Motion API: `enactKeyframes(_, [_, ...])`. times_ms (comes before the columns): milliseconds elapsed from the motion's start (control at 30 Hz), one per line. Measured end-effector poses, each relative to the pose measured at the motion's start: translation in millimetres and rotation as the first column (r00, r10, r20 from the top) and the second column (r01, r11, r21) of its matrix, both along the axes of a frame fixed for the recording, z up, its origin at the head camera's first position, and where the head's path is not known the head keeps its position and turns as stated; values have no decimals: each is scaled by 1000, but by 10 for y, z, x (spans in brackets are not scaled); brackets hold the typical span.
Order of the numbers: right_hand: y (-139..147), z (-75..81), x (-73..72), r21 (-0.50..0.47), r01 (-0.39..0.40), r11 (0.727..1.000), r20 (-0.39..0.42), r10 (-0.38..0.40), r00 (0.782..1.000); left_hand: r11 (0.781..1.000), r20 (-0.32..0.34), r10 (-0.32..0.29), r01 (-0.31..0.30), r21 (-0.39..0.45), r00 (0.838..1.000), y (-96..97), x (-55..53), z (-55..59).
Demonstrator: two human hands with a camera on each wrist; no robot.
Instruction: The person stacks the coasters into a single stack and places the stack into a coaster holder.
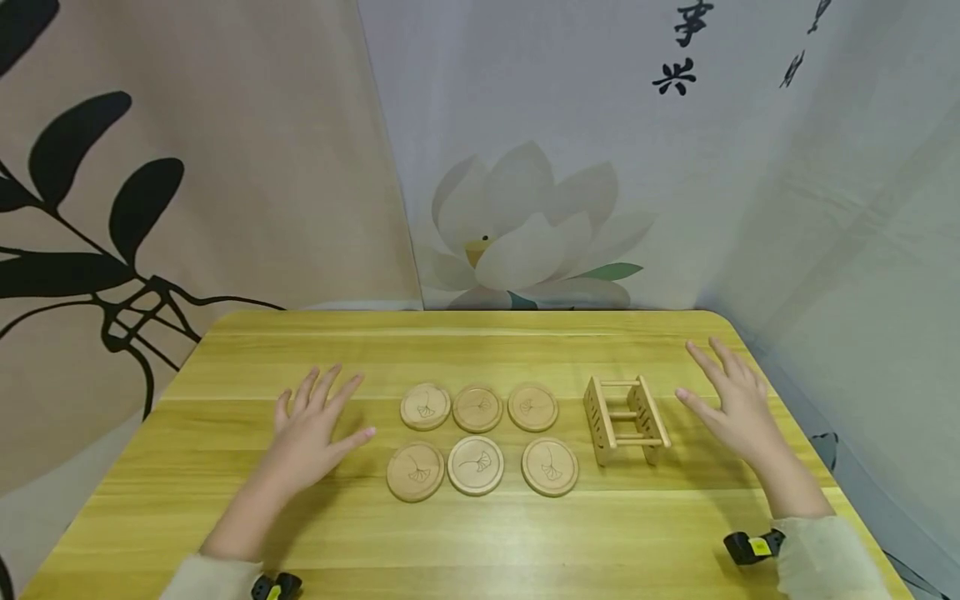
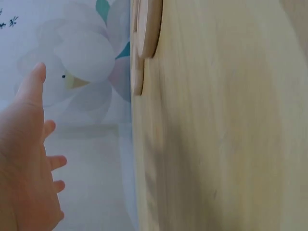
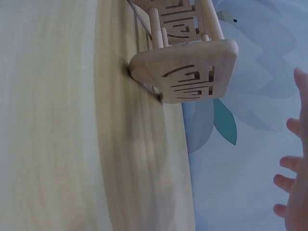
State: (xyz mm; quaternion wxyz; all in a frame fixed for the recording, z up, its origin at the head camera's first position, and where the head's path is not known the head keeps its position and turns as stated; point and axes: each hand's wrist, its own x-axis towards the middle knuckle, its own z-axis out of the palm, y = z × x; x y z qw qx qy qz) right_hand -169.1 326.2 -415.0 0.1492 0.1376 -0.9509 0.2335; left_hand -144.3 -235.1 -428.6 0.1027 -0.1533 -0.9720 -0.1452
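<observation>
My left hand (image 1: pixel 309 437) hovers over the left part of the table with its fingers spread, holding nothing. To its right lie round wooden coasters in two rows of three, each engraved with a ginkgo leaf. The back-left coaster (image 1: pixel 425 407) and the front-left coaster (image 1: pixel 416 472) are nearest that hand. Right of the coasters stands a small wooden rack (image 1: pixel 600 421) with two slotted side panels joined by dowels. Beyond the rack, my right hand (image 1: pixel 738 408) is raised with its fingers apart and nothing in it. In the right wrist view, the rack's slotted panel (image 3: pixel 187 74) faces the camera.
The wooden table (image 1: pixel 480 550) has rounded back corners. Behind it hangs a curtain (image 1: pixel 300 167) printed with leaves, a lotus and black characters. Black cameras, one at the left wrist (image 1: pixel 276 587) and one at the right (image 1: pixel 753 547), sit by pale sleeves.
</observation>
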Motion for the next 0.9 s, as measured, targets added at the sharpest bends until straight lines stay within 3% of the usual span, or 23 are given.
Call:
enactKeyframes(200, [2,-88,10,-114,-37,993,8,38,999,998,20,-21,20,59,1000,119,37,-62])
enactKeyframes(467, [2,-202,16,-290,-61,955,76,86,993,988,44,-53,46,144,998,241,78,-149])
enactKeyframes(900, [-17,-385,13,-404,-112,908,89,160,983,962,112,-107,74,262,988,350,142,-290])
